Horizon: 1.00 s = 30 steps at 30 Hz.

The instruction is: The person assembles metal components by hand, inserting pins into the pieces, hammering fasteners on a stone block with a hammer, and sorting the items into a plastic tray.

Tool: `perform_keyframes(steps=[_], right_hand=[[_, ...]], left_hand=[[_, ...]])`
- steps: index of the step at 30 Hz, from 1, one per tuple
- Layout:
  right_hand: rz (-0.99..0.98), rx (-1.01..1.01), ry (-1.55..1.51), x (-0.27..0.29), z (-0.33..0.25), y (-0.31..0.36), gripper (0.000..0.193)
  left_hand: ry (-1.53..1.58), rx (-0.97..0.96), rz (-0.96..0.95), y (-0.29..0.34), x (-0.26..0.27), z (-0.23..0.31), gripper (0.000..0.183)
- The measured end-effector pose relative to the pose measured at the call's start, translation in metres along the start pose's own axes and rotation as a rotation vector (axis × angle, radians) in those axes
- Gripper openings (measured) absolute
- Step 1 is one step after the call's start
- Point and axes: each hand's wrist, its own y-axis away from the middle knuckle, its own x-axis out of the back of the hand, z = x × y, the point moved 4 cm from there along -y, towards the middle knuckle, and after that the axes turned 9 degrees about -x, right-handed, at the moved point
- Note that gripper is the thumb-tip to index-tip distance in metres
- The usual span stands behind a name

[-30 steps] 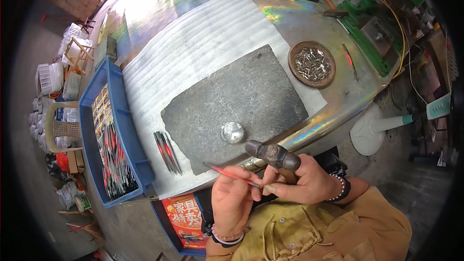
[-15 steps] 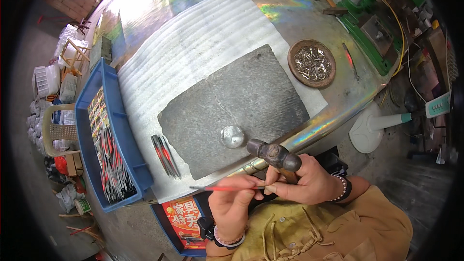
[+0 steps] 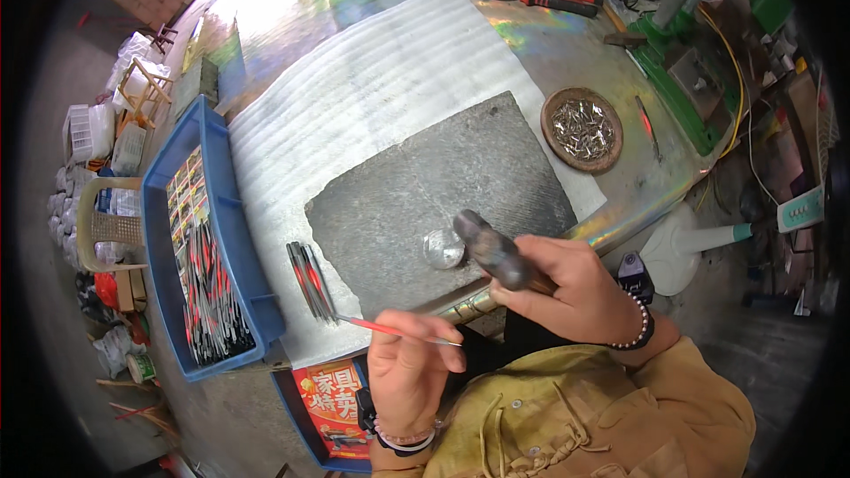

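Note:
My left hand [image 3: 403, 381] pinches a slim red stick [image 3: 390, 329] with a dark end and a thin metal tip, just off the stone's front edge. In my right hand [image 3: 571, 288] is a hammer [image 3: 491, 250], gripped by its wooden handle close to the head. The hammer head hangs beside a round shiny metal piece [image 3: 443, 249] set on the grey stone slab [image 3: 398, 186]. Several similar red and black sticks [image 3: 310, 281] lie in a bunch left of the slab, on a white foam sheet [image 3: 354, 80].
A blue plastic bin [image 3: 235, 239] full of such sticks stands at the left. On the right, a round brown bowl [image 3: 551, 128] holds small metal pieces. Red-handled pliers [image 3: 558, 0] lie at the back, near a green machine stand [image 3: 677, 80]. A white fan [image 3: 677, 257] stands right of the table.
My hands have moved apart. The right one lifted the hammer toward the round metal piece; the left one drew the stick away to the left. The whole view has shifted slightly.

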Motion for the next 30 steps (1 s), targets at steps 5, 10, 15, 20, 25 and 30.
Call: perform_keyframes(steps=[5, 10, 15, 20, 25, 30], right_hand=[[0.045, 0.142, 0.232, -0.009, -0.006, -0.021, 0.042], [0.007, 0.098, 0.417, -0.015, -0.009, -0.033, 0.045], [0.061, 0.174, 0.234, -0.011, -0.004, -0.036, 0.038], [0.023, -0.182, -0.217, 0.003, 0.009, -0.033, 0.026], [0.083, -0.127, -0.318, 0.004, 0.016, -0.035, 0.025], [0.040, -0.109, -0.296, 0.005, 0.016, -0.034, 0.021]], left_hand=[[-0.046, -0.083, 0.034, -0.010, 0.002, 0.015, 0.018], [-0.172, -0.178, 0.011, -0.018, -0.002, 0.029, 0.018], [-0.300, -0.247, -0.038, -0.034, -0.014, 0.035, 0.016], [-0.600, -0.309, -0.119, -0.048, -0.025, 0.037, 0.011], [-0.763, -0.286, -0.156, -0.056, -0.027, 0.032, 0.010], [-0.840, -0.268, -0.164, -0.060, -0.031, 0.027, 0.011]])
